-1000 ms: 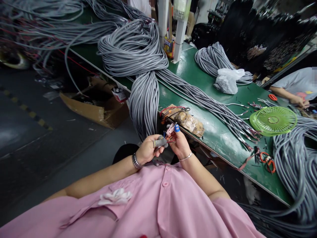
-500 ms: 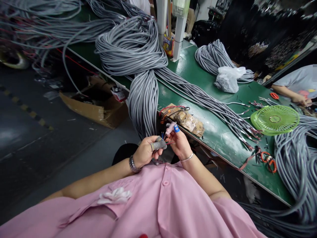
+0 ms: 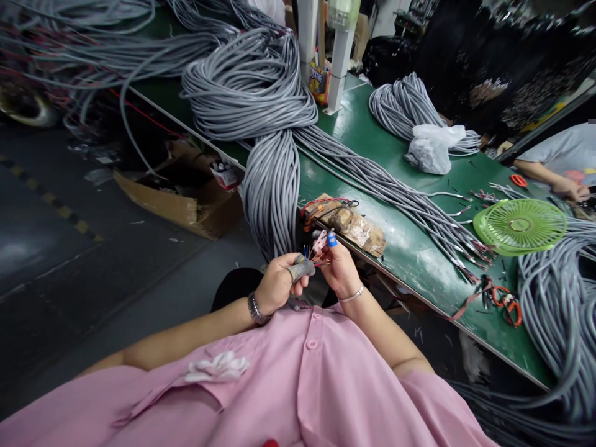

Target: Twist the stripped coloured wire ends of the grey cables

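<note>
In front of my shirt, my left hand is closed round the end of a cable, its thumb and a finger in grey, yellow-edged covers. Thin coloured wires, blue and red among them, fan out from that grip with bare tips. Close on the right, my right hand has its fingers bent in among these wires. Its thumb wears a blue finger cot, and a pink wrap covers the finger beside it. Most of the cable's jacket is hidden by my left fingers.
A big coil of grey cable lies on the green table, with a bundle hanging over its edge. Nearby are a taped brown block, a green fan and orange-handled scissors. A co-worker's hand is at far right.
My right thumb and pink-wrapped finger have shifted slightly at the wire tips, and the wires now show more spread out. My left hand keeps its hold, turned a little.
</note>
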Action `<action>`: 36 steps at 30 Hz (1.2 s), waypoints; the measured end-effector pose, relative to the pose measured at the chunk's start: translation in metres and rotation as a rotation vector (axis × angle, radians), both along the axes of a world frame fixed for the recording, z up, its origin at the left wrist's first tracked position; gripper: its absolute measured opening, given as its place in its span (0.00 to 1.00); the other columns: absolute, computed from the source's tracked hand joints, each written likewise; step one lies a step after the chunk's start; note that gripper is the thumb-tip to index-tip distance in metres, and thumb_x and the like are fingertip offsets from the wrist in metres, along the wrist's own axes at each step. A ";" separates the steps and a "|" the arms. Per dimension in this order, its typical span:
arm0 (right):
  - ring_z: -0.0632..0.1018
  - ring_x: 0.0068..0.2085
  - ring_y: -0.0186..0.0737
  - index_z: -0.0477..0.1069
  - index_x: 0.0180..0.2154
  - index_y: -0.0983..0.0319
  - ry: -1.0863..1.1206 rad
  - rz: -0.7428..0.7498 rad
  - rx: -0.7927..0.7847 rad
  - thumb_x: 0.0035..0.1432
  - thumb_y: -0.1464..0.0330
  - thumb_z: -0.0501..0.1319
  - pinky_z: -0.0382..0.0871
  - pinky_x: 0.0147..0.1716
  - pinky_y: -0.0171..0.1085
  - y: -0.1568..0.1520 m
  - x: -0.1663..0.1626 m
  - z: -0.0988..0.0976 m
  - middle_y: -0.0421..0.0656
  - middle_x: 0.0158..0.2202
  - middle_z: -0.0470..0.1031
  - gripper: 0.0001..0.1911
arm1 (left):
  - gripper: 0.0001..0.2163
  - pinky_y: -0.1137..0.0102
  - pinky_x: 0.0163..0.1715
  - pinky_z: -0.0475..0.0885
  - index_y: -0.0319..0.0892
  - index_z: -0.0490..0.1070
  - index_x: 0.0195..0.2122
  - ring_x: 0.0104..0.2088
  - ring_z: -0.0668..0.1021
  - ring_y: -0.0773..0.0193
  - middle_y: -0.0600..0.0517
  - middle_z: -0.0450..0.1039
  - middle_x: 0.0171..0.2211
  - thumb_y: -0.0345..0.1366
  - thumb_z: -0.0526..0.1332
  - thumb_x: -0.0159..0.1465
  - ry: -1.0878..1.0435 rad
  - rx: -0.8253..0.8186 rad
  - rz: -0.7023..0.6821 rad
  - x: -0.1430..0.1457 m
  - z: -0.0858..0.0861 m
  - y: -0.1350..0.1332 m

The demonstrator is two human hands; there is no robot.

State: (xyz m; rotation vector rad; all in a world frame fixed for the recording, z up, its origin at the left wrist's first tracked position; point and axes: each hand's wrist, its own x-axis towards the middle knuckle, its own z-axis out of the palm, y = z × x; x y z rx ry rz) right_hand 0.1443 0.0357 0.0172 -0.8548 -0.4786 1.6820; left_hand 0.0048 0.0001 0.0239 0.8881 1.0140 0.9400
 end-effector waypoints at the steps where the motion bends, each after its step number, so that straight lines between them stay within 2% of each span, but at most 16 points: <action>1: 0.67 0.25 0.29 0.75 0.34 0.63 0.000 -0.007 0.009 0.52 0.56 0.67 0.63 0.22 0.29 0.000 0.000 -0.001 0.38 0.25 0.71 0.16 | 0.10 0.77 0.11 0.55 0.39 0.69 0.24 0.12 0.66 0.73 0.55 0.70 0.16 0.40 0.64 0.56 0.007 0.001 -0.006 0.000 -0.001 0.000; 7: 0.67 0.24 0.29 0.73 0.28 0.63 0.001 -0.022 0.001 0.50 0.55 0.68 0.63 0.22 0.29 0.001 -0.001 -0.003 0.38 0.24 0.71 0.17 | 0.10 0.77 0.12 0.55 0.39 0.68 0.23 0.12 0.66 0.73 0.55 0.70 0.17 0.39 0.62 0.58 0.047 0.044 -0.040 0.001 -0.002 0.000; 16: 0.67 0.23 0.29 0.73 0.26 0.63 0.010 -0.025 -0.004 0.49 0.55 0.69 0.64 0.23 0.30 0.001 -0.001 -0.001 0.37 0.22 0.70 0.17 | 0.11 0.77 0.12 0.55 0.39 0.68 0.22 0.12 0.66 0.73 0.55 0.68 0.15 0.38 0.60 0.59 0.097 0.066 -0.059 0.002 -0.003 0.001; 30: 0.70 0.25 0.31 0.73 0.27 0.63 0.036 -0.036 -0.005 0.48 0.56 0.70 0.65 0.27 0.32 0.002 -0.002 -0.004 0.38 0.24 0.72 0.17 | 0.09 0.78 0.11 0.53 0.39 0.68 0.22 0.11 0.65 0.74 0.55 0.69 0.16 0.37 0.61 0.56 0.047 0.018 -0.027 0.005 -0.002 0.006; 36: 0.70 0.25 0.31 0.74 0.33 0.63 0.063 0.013 -0.042 0.51 0.55 0.67 0.66 0.27 0.32 -0.001 -0.001 0.000 0.38 0.25 0.73 0.17 | 0.09 0.78 0.11 0.53 0.39 0.67 0.22 0.11 0.66 0.74 0.55 0.69 0.16 0.38 0.62 0.56 0.037 0.014 -0.013 0.002 -0.001 0.003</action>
